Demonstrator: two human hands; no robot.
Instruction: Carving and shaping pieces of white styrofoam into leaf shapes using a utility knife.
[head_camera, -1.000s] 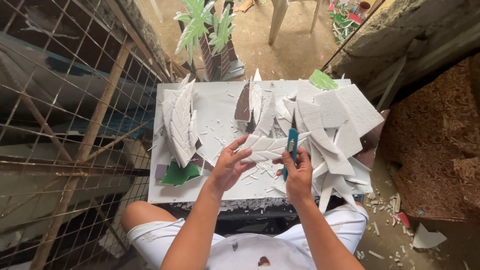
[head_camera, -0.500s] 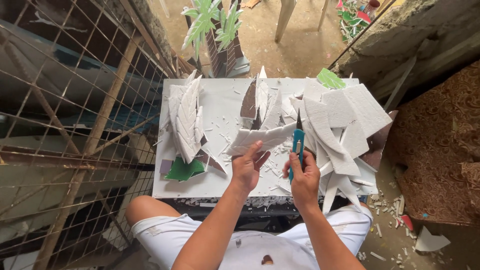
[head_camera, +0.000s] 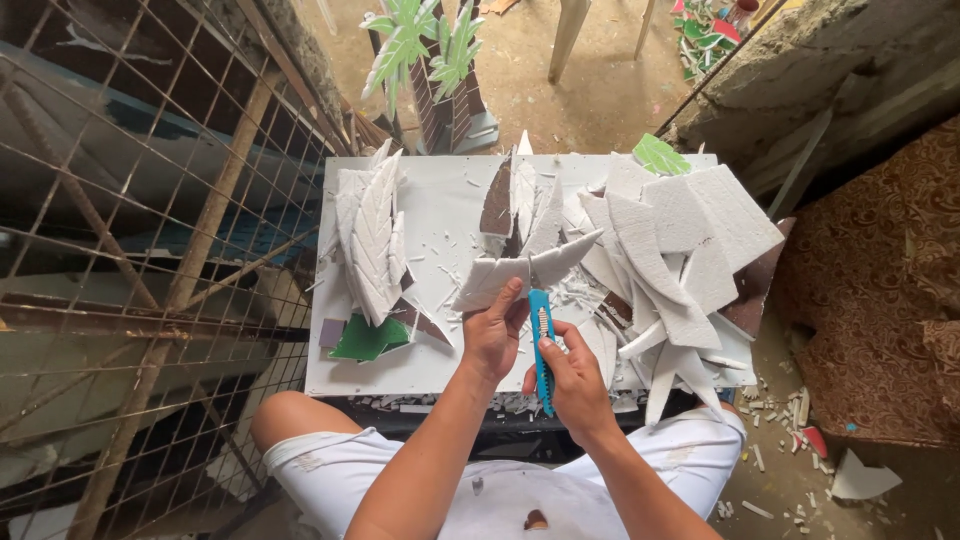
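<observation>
Backyard craft workshop: foam offcuts (head_camera: 690, 215)

outdoor-ish spot, daylight from above. rusty wire mesh fence (head_camera: 130, 250) w/ bamboo poles on the left side. dirt floor (head_camera: 590, 90) at top, pale chair legs (head_camera: 572, 35) standing on it. rough concrete wall (head_camera: 810, 70) top right. brown patterned cushion (head_camera: 880, 290) at right edge. floor below it littered w/ white scraps (head_camera: 790, 440). white surface (head_camera: 440, 210) sits in the middle.
</observation>
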